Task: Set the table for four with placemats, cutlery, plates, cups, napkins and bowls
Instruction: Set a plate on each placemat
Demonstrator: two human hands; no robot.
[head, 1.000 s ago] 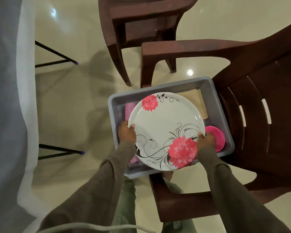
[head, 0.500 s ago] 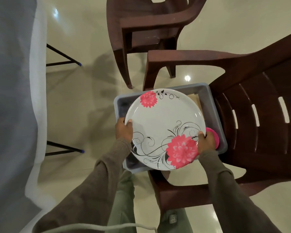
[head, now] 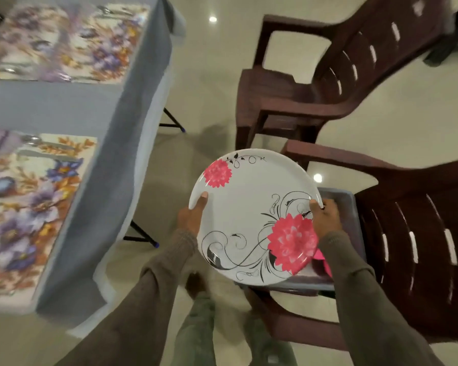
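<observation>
The plate (head: 251, 215), white with pink flowers and black scrollwork, is held level in the air between the desk (head: 64, 107) and the near brown chair (head: 407, 233), above the front edge of the grey tub (head: 352, 204) that sits on that chair's seat. The left hand (head: 192, 216) grips the plate's left rim with its thumb lying on the top face, and the right hand (head: 325, 220) grips the right rim the same way; fingers beneath are hidden. The plate looks rigid and glossy, probably melamine or ceramic: stiff, smooth enough to slip, and liable to chip if knocked, so the opposed two-handed rim grip suits it. Left of the plate, the desk carries a grey cloth and two floral placemats, the near placemat (head: 35, 207) and the far placemat (head: 64, 40), each with blurred cutlery (head: 37, 143) along one edge. Beyond the plate stands a second brown chair (head: 315, 83). Something pink (head: 323, 260) shows in the tub just under the plate's right edge. The draped cloth corner and the near chair's arm flank the path to the desk.
</observation>
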